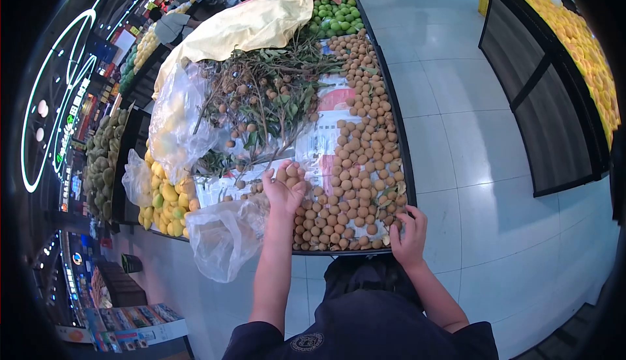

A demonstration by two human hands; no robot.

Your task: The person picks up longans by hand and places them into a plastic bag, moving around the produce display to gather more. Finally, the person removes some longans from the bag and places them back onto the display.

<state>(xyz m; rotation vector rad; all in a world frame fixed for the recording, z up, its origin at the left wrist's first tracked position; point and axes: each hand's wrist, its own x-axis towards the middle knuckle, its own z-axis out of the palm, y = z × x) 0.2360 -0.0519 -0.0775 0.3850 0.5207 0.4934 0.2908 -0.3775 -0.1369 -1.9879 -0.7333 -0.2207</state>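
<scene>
Several round brown fruits lie in the upturned palm of my left hand (285, 189), its fingers curled around them. Below it a clear plastic bag (225, 236) hangs over the stand's front edge. My right hand (409, 236) is at the front right corner of the stand, fingers bent over the edge beside the loose brown fruits (352, 197); whether it holds anything is hidden. Behind my left hand, leafy branches (261, 99) with some brown fruits are heaped on printed paper (319, 135).
Yellow mangoes (171, 197) and a large plastic bag (179, 119) are at the left. Green fruits (336, 18) and a cream cloth (248, 24) lie at the back. Another stand (548, 80) is across the aisle. A person (171, 26) stands at the back left.
</scene>
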